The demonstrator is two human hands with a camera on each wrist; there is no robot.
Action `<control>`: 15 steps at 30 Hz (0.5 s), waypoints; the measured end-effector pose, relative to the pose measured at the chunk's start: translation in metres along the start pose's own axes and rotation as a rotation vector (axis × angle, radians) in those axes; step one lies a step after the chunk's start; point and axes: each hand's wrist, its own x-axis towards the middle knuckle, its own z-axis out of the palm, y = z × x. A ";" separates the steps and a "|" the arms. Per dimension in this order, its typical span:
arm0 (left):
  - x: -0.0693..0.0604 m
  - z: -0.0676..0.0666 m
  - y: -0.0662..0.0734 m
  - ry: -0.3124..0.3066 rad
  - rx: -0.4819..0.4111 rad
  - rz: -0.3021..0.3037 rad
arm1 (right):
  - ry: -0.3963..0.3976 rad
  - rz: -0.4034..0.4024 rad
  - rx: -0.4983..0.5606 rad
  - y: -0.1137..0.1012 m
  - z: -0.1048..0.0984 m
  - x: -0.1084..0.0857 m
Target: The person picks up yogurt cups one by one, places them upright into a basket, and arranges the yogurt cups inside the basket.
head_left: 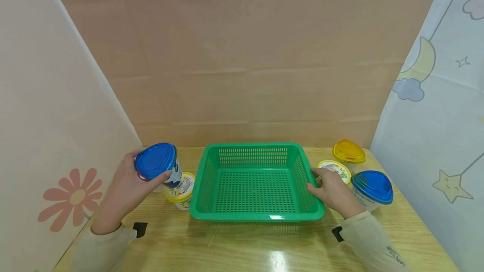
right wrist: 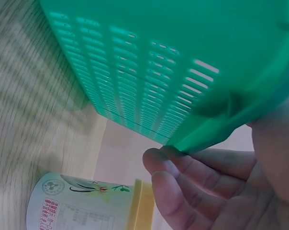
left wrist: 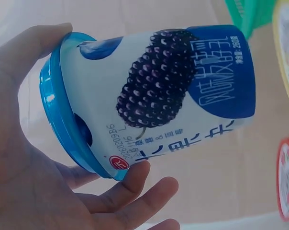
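My left hand (head_left: 122, 184) holds a yogurt cup (left wrist: 159, 86) by its blue lid, thumb on one side and fingers on the other. Blackberries are printed on the cup's side. It is raised above a yellow-lidded cup (head_left: 181, 190), left of the green plastic basket (head_left: 257, 190). A red-lidded cup (left wrist: 288, 179) is mostly hidden behind my left hand in the head view. On the basket's right rim, my right hand (head_left: 334, 190) grips with the thumb inside and the fingers under the outer edge. No cup lies in the basket.
Right of the basket stand a yellow-lidded cup (head_left: 336, 168), a blue-lidded cup (head_left: 372, 188) and an amber-lidded cup (head_left: 348, 152). Everything rests on a wooden table (head_left: 227, 251). A brown backdrop (head_left: 242, 74) and printed side panels enclose it.
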 end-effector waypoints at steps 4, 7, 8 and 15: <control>0.009 0.005 0.011 -0.023 -0.006 -0.002 | -0.006 0.008 0.003 0.000 0.001 0.000; 0.017 0.008 0.017 -0.046 -0.012 -0.005 | -0.004 0.010 0.006 0.000 0.001 0.000; 0.019 0.010 0.019 -0.053 -0.016 -0.005 | -0.004 0.011 0.007 0.000 0.001 0.000; 0.035 0.018 0.035 -0.126 -0.045 0.013 | -0.002 0.007 0.012 -0.001 0.001 -0.001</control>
